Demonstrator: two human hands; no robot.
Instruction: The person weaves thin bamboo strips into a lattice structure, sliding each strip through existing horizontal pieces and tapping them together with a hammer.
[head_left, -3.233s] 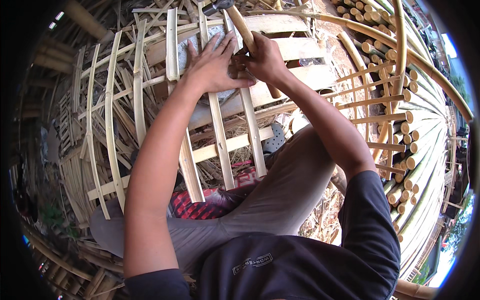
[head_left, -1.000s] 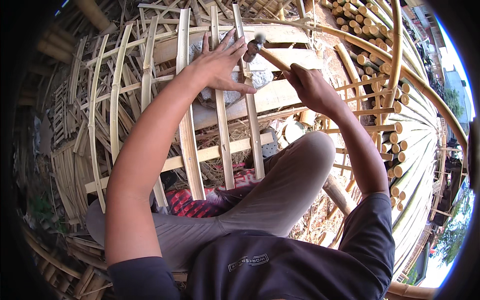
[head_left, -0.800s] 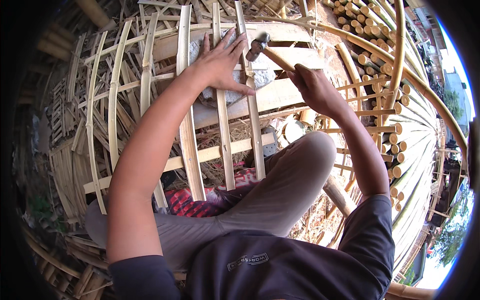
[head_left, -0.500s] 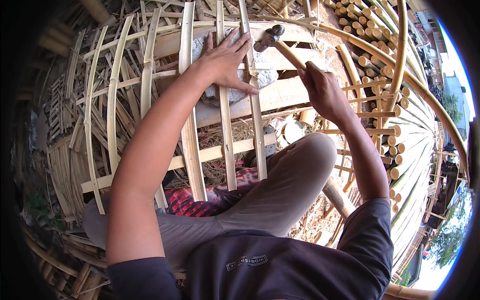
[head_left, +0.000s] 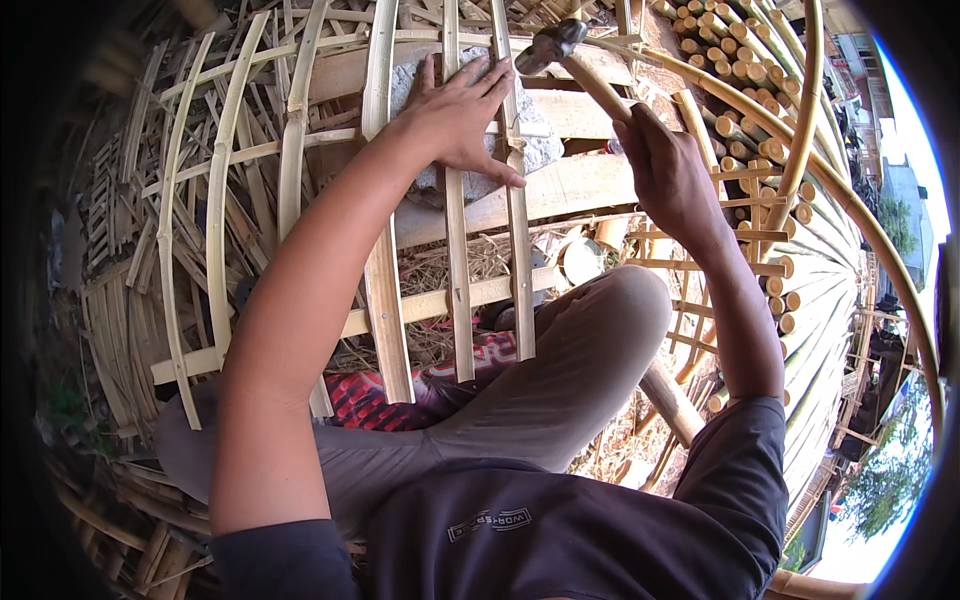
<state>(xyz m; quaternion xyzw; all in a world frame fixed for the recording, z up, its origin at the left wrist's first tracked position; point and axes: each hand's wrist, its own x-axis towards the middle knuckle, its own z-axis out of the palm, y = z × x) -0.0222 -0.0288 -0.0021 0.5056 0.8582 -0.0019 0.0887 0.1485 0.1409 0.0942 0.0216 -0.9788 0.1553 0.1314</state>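
Observation:
My left hand (head_left: 460,115) lies with fingers spread over the slats of a bamboo lattice frame (head_left: 458,250), pressing on the two rightmost upright strips. Beneath that part of the lattice sits a grey stone block (head_left: 540,140), partly hidden by my hand and the strips. Wrapped round a wooden handle, my right hand (head_left: 665,165) holds a hammer (head_left: 595,85). Its dark metal head is up near the far end of the rightmost strip, beyond my left fingertips; whether it touches the strip I cannot tell. The lattice's near ends hang over my crossed legs.
Wooden planks (head_left: 590,185) lie around the stone. Cut bamboo poles (head_left: 745,50) are stacked at the far right, with another small bamboo lattice (head_left: 745,230) leaning before them. Bamboo offcuts (head_left: 115,330) pile up on the left. A curved pole (head_left: 850,180) arches along the right.
The hammer and my right hand have shifted slightly right, the head a little farther away. The lattice's left side has moved slightly left; my left hand stays spread on the strips.

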